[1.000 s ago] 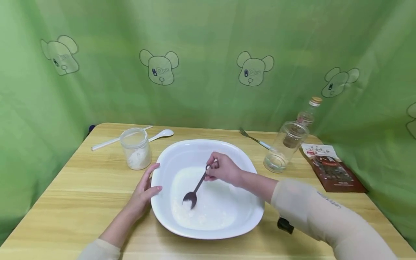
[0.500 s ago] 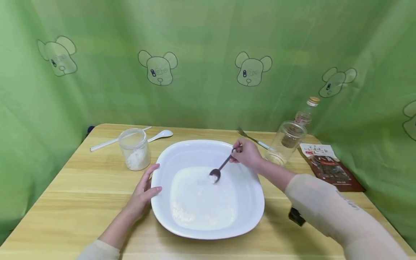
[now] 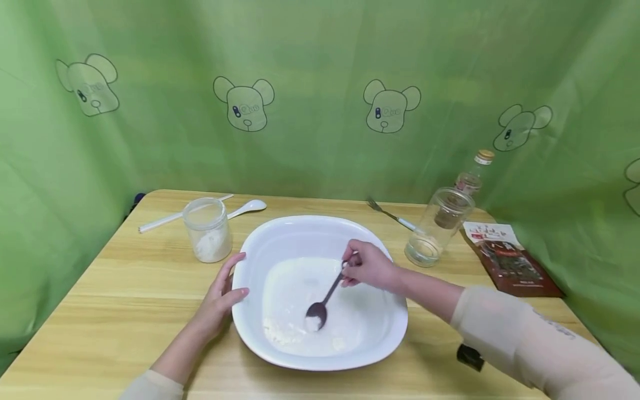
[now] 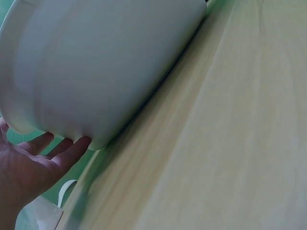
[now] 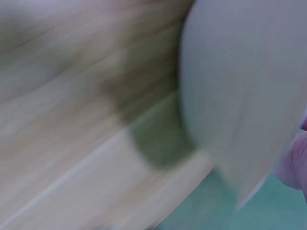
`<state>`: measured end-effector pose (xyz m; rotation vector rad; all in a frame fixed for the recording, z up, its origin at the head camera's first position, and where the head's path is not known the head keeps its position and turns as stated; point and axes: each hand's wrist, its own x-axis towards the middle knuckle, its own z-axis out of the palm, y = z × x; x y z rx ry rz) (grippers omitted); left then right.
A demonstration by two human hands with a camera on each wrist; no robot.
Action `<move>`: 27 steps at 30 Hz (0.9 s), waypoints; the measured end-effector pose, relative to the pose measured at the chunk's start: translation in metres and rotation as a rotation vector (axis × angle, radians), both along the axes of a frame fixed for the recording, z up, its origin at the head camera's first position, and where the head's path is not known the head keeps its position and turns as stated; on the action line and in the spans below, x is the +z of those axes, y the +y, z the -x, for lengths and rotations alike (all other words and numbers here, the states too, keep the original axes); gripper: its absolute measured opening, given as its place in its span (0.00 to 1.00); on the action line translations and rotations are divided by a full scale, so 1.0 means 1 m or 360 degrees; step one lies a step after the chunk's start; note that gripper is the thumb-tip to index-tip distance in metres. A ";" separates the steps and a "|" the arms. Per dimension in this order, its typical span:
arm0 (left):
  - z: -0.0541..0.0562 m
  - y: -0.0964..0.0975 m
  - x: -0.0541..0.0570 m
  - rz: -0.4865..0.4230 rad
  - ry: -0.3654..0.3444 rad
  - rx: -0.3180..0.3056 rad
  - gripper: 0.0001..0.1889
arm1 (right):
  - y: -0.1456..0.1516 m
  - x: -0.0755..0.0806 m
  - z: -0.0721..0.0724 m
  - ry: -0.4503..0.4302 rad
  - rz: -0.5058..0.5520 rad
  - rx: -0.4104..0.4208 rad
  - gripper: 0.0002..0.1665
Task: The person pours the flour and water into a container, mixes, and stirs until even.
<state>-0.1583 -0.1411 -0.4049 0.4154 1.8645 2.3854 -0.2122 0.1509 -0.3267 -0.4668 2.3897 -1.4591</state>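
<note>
A white basin (image 3: 320,362) stands in front of me, with pale lumps of something white on its bottom. My left hand (image 3: 220,297) holds its left rim, thumb over the edge; in the left wrist view the fingers (image 4: 72,153) press its outer wall (image 4: 110,62). Above the basin's inside, my right hand (image 3: 372,269) pinches the handle end of a dark brown spoon (image 3: 320,309). White powdery stuff lies in the spoon's bowl, which points down and left. The right wrist view is blurred and shows only part of the right hand (image 5: 292,165).
Left of the basin is a clear jar (image 3: 207,233) of white powder, with a white spoon (image 3: 250,206) and a white stick (image 3: 162,221) behind. To the right are a fork (image 3: 390,214), a tall clear jar (image 3: 430,239), a bottle (image 3: 472,178) and a brown packet (image 3: 515,264).
The spoon in my right hand moved from low left to the upper right of the basin, then back down towards the middle. My left hand stays on the rim.
</note>
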 end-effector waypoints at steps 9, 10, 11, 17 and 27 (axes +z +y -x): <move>0.000 -0.001 0.001 -0.0003 -0.0013 -0.0015 0.34 | 0.007 0.009 0.052 0.0221 -0.0104 -0.0378 0.11; 0.000 -0.001 0.001 -0.0004 -0.0012 -0.0020 0.34 | -0.001 0.007 0.053 0.0203 -0.0067 -0.0348 0.11; 0.000 -0.001 0.001 -0.0004 -0.0014 -0.0025 0.34 | -0.009 0.005 0.051 0.0178 -0.0030 -0.0307 0.12; 0.001 0.000 -0.001 0.0003 -0.0004 -0.0028 0.33 | -0.040 0.003 0.012 0.0003 0.0108 -0.0051 0.08; 0.000 -0.001 -0.001 0.0000 0.0002 -0.0013 0.33 | 0.017 0.008 -0.007 -0.0030 -0.0156 -0.0207 0.09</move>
